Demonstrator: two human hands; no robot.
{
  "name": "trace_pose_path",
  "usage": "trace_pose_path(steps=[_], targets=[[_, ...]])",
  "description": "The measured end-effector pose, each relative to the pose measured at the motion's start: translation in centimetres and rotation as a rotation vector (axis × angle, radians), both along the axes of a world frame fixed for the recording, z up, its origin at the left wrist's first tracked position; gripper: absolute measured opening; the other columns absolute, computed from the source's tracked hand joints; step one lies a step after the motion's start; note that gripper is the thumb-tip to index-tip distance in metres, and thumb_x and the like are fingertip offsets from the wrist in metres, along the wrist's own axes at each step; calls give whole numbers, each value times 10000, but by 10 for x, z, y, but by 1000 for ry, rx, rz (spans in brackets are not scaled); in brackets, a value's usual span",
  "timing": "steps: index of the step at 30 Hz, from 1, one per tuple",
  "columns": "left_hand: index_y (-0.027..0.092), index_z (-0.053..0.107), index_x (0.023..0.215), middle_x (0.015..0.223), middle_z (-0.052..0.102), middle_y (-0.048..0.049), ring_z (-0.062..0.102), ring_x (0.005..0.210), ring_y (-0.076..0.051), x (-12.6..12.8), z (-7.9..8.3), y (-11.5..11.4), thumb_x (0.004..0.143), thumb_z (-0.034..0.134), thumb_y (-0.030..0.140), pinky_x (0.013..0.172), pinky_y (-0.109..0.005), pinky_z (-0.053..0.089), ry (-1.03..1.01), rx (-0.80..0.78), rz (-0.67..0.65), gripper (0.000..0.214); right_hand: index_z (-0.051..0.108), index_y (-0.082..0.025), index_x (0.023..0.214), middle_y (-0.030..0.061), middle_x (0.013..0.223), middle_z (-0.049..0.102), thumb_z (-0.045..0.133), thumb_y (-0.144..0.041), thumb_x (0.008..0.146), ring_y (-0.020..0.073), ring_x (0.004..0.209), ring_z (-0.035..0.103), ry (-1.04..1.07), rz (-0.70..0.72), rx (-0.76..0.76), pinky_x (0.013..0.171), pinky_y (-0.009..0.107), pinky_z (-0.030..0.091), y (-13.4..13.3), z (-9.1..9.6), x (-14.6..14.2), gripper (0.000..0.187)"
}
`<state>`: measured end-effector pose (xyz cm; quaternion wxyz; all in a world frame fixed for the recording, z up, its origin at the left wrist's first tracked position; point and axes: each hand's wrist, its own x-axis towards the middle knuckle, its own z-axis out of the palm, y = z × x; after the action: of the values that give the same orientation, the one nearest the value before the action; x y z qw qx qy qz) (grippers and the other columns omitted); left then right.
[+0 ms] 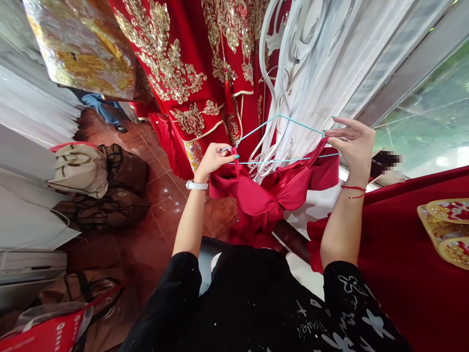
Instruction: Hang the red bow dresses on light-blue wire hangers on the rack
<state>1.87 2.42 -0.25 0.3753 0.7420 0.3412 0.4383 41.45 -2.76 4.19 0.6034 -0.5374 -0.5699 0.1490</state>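
Note:
A red dress (258,195) with a gathered bodice and thin straps hangs on a light-blue wire hanger (258,128) in front of me. My left hand (216,159) pinches the dress strap at the hanger's left shoulder. On the other side, my right hand (350,137) has thumb and fingers at the right strap, close to the hanger's right end. The hanger's hook points up, beside a white scrolled metal stand (273,44). The dress's lower part drops toward the floor and is partly hidden by my body.
Red gowns with gold embroidery (164,54) hang ahead. Brown bags (110,210) and a cream bag (80,168) sit on the tiled floor (164,200) at left. A white curtain (322,73) and a window (425,117) are at right, near red cloth (388,220). Someone's blue-clad legs (100,108) show farther back.

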Motion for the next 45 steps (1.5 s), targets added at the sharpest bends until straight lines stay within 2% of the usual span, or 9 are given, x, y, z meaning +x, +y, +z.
trace_pose_path(steps=[7,13,18,26,32,36,39,42,45], targets=[[200,394,584,588,204,82,164,580,-76,1,-3,3,718,832,410,560,-273,124,-12,5,24,504,763,-196,801,16,793,716,688,-33,717,132,755,646,-191,-280,182,681,260,491,7,-15,-11,198],[187,484,606,591,217,83,177,583,-79,5,-6,-1,727,824,385,564,-268,153,-29,-4,30,412,749,-200,840,73,853,745,595,-194,892,174,785,630,-375,-278,208,751,306,501,12,-28,-10,163],[175,582,660,586,219,85,175,579,-79,5,-7,-1,719,854,426,561,-266,146,-42,-17,28,375,703,-221,880,69,897,730,548,-246,933,210,792,596,-413,-423,210,878,396,515,18,-38,-15,167],[174,599,670,583,214,85,162,571,-75,0,-2,-5,685,899,504,553,-271,106,-13,-16,53,446,767,-289,1029,1,967,734,654,-196,827,192,864,676,-255,-87,34,923,439,564,5,-33,-7,250],[175,630,679,568,274,80,204,554,-77,1,1,-5,710,884,491,539,-254,174,20,17,97,407,772,-315,923,17,972,715,783,-161,769,246,1007,690,-255,-75,61,1016,481,567,0,-23,-9,219],[206,747,987,862,649,-28,576,779,-156,-11,-20,-7,693,901,520,711,-266,481,-88,82,280,457,754,-275,994,83,1220,656,757,-215,818,310,1289,613,-250,-288,185,1083,535,546,-6,-34,-33,186],[242,677,1240,1150,699,-95,677,1065,-240,-26,-54,-17,625,925,600,931,-346,563,-248,-57,346,753,730,-243,1076,108,1228,644,678,-294,893,311,1296,619,-70,-376,283,1070,548,557,-19,-62,-76,198],[211,661,1256,1202,718,-126,694,1132,-283,-32,-86,-33,609,921,626,1022,-417,562,-291,-251,341,811,751,-234,1028,98,1087,731,658,-410,921,283,1096,721,87,-3,79,1033,512,591,-21,-95,-133,225],[174,705,1127,1102,746,-113,711,1044,-273,-24,-98,-45,630,898,650,997,-421,576,-314,-284,412,714,762,-225,1185,128,1303,742,790,-570,810,323,1301,667,150,428,-222,1205,504,484,-2,-115,-184,510]])
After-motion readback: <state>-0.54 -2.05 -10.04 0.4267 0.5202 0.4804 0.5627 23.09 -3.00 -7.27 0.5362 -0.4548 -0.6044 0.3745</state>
